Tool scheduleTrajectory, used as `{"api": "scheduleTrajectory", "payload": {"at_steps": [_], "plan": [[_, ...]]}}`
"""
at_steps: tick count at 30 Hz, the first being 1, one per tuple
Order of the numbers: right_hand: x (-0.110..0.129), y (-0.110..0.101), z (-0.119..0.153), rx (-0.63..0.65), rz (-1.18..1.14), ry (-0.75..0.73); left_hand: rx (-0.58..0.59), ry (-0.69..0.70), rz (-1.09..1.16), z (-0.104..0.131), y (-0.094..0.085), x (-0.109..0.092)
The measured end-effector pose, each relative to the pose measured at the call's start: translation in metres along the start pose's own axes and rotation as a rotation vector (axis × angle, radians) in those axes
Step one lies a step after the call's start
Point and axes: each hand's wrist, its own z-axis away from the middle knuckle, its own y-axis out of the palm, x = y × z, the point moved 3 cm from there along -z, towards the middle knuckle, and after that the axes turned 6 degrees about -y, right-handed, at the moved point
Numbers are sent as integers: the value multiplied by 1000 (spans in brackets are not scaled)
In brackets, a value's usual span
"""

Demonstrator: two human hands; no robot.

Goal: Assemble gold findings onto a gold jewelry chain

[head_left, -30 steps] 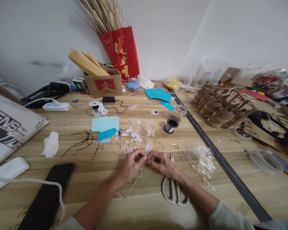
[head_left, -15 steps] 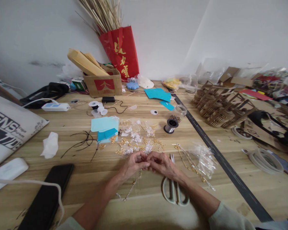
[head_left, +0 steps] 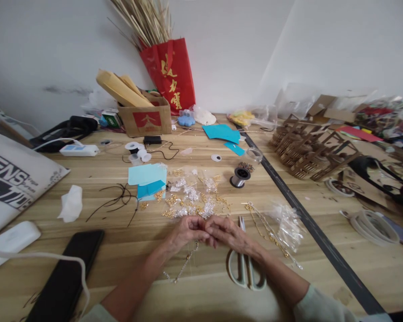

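Observation:
My left hand (head_left: 187,230) and my right hand (head_left: 226,231) meet at the fingertips, both closed in a pinch. A thin beaded chain (head_left: 182,270) hangs from under my left hand, its lower end lying on the wood. Whatever my right fingers hold is hidden or too small to make out. Beneath my right wrist lie white-handled scissors (head_left: 242,268), blades pointing away from me. Just beyond my fingertips are silver beads (head_left: 207,209) and gold beads (head_left: 172,200) in loose piles. Gold and silver chains (head_left: 268,235) lie to the right of my right hand.
A spool of wire (head_left: 239,178) stands behind the beads. Clear plastic bags (head_left: 287,226) lie at right, past the chains. Blue cards (head_left: 151,188) and black cords (head_left: 119,197) lie at left, with a black phone (head_left: 67,273) nearer me. Wooden baskets (head_left: 312,150) fill the right back.
My right fingers have shifted slightly at the pinch, and some now extend lower beneath the left fingertips. The chain and scissors stay in place on the table.

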Motion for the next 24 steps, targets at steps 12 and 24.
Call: {"api": "scheduleTrajectory", "payload": {"at_steps": [12,24], "plan": [[-3,1,-2,-139,163,-122,-115,89,28,2,-2,0],[-3,-8,-1,-230,294,-57,-366,154,-348,3,-6,-7]]}}
